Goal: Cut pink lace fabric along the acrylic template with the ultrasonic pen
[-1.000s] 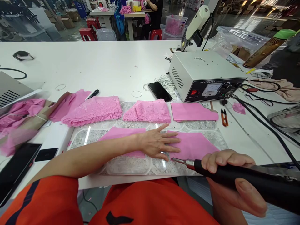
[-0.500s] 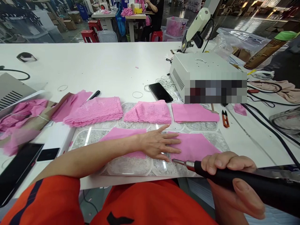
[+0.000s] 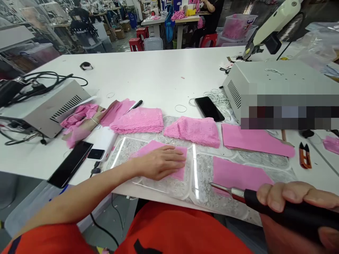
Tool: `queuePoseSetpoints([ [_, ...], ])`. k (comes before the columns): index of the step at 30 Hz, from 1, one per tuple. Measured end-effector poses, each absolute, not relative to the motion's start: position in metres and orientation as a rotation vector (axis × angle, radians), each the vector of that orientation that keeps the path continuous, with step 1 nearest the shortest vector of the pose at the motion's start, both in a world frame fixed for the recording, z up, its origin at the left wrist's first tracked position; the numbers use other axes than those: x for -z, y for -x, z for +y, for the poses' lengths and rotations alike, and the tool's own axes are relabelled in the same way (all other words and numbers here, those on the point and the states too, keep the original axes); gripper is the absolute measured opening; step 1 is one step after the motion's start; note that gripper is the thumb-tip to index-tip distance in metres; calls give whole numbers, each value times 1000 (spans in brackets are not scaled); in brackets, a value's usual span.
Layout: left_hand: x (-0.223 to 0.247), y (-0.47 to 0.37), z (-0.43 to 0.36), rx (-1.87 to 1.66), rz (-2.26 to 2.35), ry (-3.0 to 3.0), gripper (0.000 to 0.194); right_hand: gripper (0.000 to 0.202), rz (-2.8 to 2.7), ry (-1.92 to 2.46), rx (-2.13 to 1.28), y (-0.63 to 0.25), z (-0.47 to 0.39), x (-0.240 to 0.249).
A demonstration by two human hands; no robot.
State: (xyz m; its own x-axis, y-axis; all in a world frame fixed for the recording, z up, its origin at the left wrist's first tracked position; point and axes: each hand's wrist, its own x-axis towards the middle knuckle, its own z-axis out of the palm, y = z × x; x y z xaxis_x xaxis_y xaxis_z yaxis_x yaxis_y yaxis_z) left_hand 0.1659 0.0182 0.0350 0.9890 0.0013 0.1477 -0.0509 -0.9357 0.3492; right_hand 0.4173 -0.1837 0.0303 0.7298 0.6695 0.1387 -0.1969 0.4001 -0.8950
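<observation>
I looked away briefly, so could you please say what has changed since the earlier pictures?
The left hand moved left, off the right pink piece, and now lies on the left pink piece; the view turned left. The right hand still grips the black-handled tool.

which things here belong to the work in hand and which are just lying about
Seem to belong:
left pink cloth, under the left hand
black-handled tool, in the right hand
right pink cloth, by the tool

Probably just lying about:
phone, beside the white string
pen
orange snips
</observation>
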Motion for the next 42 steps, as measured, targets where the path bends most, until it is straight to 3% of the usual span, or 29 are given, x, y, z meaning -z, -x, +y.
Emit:
queuePoseSetpoints([
  [7, -23, -133, 12, 16, -11, -2784, 46, 24, -762, 883, -651, -381, -158, -38],
  [42, -11, -138, 14, -39, -102, -2898, 52, 19, -900, 828, -748, -350, -142, -39],
])
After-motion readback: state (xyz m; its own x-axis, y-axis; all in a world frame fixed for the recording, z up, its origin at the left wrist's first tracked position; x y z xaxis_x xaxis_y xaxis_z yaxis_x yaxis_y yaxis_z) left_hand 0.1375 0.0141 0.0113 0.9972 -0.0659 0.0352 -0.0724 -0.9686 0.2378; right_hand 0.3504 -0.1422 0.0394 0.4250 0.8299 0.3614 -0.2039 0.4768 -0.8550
